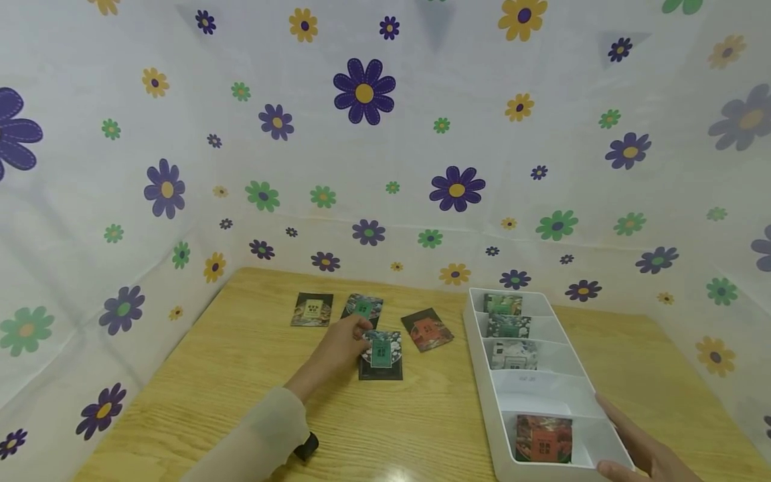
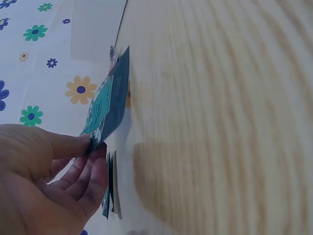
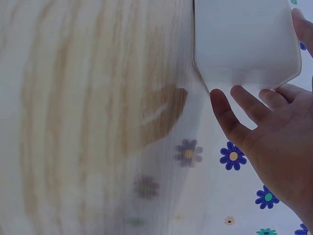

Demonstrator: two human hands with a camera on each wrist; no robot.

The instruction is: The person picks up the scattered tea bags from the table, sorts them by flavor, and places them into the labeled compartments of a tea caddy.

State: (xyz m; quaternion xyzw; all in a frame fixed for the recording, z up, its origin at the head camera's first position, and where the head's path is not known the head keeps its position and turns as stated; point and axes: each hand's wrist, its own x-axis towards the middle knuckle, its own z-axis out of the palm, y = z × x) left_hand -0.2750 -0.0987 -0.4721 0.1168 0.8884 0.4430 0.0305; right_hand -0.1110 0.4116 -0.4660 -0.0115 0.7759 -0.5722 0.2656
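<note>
My left hand [image 1: 340,345] pinches a green-labelled sachet [image 1: 382,351] by its left edge, thumb against fingers. In the left wrist view the sachet [image 2: 110,100] stands tilted up from the wood. A dark rectangle shows just below it in the head view; I cannot tell whether it is a second sachet. At the right, my right hand [image 1: 650,445] holds the near right corner of a white divided box [image 1: 482,381]. The right wrist view has its fingers [image 3: 227,117] against one side of the box [image 3: 249,39] and the thumb on another.
Behind the left hand lie a yellow-labelled sachet [image 1: 312,310] and another green one [image 1: 361,306]; a red-labelled sachet [image 1: 426,329] lies askew near the box. Several sachets stand in the box's compartments, a red one [image 1: 544,438] nearest. Flowered cloth [image 1: 361,161] hangs around the wooden table [image 1: 253,348].
</note>
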